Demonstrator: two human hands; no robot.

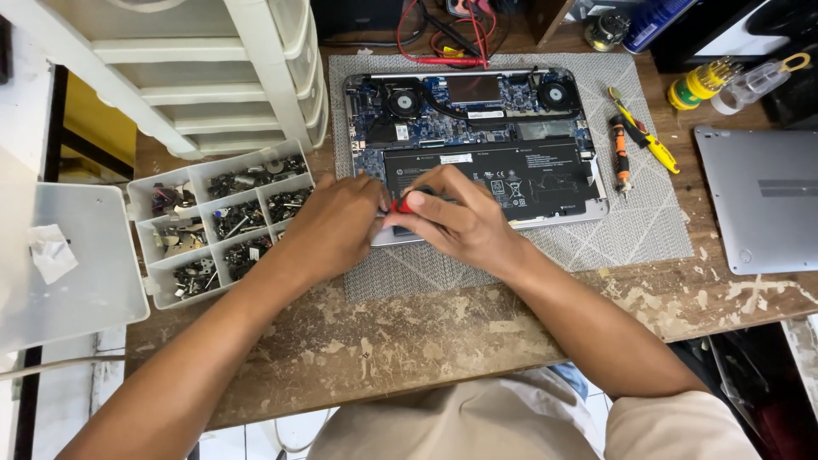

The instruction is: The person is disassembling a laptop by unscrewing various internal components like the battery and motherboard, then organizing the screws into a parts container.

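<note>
2 hands meet at the near edge of an opened laptop [477,136], back cover off, lying on a grey mat [630,230] on the bench [409,341]. Right hand [456,223] is clenched round a red-tipped screwdriver [404,204], tip pointing left at the laptop's near-left corner. Left hand [336,226] touches that tip end, fingers curled; can't tell whether its grip has anything in it. Black battery [511,175] fills the laptop's near half, 2 fans [406,101] at the far side. Left of the mat: compartmented parts tray [217,217] full of screws. Right of the laptop: orange-handled screwdriver [621,153], yellow tool [648,140], then the silver bottom cover [763,196] at the far right.
</note>
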